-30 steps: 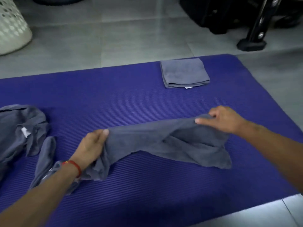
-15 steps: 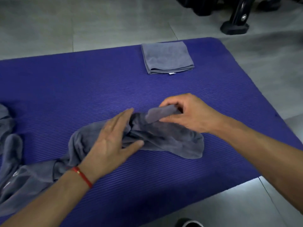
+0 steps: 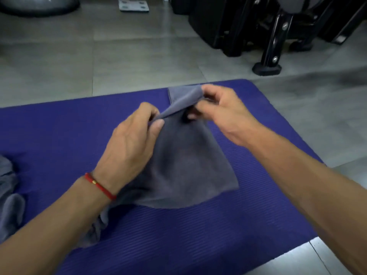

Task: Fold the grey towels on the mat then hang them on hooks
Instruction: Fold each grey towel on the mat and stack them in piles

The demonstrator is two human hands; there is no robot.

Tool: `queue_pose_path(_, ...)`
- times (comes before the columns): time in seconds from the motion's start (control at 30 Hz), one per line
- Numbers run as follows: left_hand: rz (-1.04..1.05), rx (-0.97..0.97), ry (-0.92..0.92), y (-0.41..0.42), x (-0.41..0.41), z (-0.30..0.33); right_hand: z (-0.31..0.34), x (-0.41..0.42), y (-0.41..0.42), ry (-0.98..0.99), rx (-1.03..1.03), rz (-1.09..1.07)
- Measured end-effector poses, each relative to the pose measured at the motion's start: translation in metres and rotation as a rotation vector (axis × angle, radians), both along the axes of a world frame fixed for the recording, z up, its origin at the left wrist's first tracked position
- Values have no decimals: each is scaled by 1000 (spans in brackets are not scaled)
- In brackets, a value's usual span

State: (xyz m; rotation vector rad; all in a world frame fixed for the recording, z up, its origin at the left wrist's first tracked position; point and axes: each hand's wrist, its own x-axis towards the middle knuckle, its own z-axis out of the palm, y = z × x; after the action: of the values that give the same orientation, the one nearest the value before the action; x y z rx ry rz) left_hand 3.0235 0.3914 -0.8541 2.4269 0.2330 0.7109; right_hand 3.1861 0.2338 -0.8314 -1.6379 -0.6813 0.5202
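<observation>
Finding an edge to fold
Left hand (image 3: 131, 143) and right hand (image 3: 216, 110) each pinch the soft grey towel (image 3: 188, 161) above the ribbed purple mat (image 3: 59, 132), likely to spread it.

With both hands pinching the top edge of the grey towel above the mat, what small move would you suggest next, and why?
Probably draw the left hand and right hand apart along that edge. They sit close together, so the towel hangs bunched over the mat, its lower left end crumpled; spreading it should give a straight edge to fold.
</observation>
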Motion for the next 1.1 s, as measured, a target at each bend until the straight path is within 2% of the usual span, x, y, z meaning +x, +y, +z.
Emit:
queue_pose_path(0.1,-119,-120,-30,-34,-7,39,35,1,-27,206,339,52)
queue_pose_path(0.17,-368,-358,158,-65,-17,39,28,0,-64,414,473,34)
queue_pose_path(0.23,-578,-544,383,-89,-29,21,0,-6,-103,536,445,-104)
queue_pose_path(0.3,-590,-491,460,-96,-34,-5,-45,-15,-146,531,232,-247)
queue_pose_path(0.37,-504,-379,482,-86,-25,-28,-98,-20,-190,346,-123,-329)
queue_pose_path(0.43,-412,-235,548,-68,-4,-52,-151,-25,-228,120,-482,-322)
queue_pose_path(0.5,-325,-55,618,-47,28,-84,-186,-32,-249,-14,-693,-367)
queue_pose_path(0.6,-172,117,713,-23,81,-125,-207,-42,-252,13,-875,-627)
queue_pose_path(0.67,-102,144,736,-19,117,-142,-206,-51,-245,203,-953,-747)
queue_pose_path(0.77,87,-69,831,-36,161,-159,-209,-68,-240,540,-758,-845)
queue_pose_path(0.83,208,-106,924,-47,179,-171,-216,-77,-236,650,-536,-928)
queue_pose_path(0.9,295,-126,914,-47,188,-179,-217,-77,-232,729,-317,-1001)
queue_pose_path(0.97,290,-219,782,-39,194,-177,-211,-67,-231,754,-182,-1000)
queue_pose_path(1.1,60,-505,408,-14,192,-132,-185,-47,-236,838,28,-889)
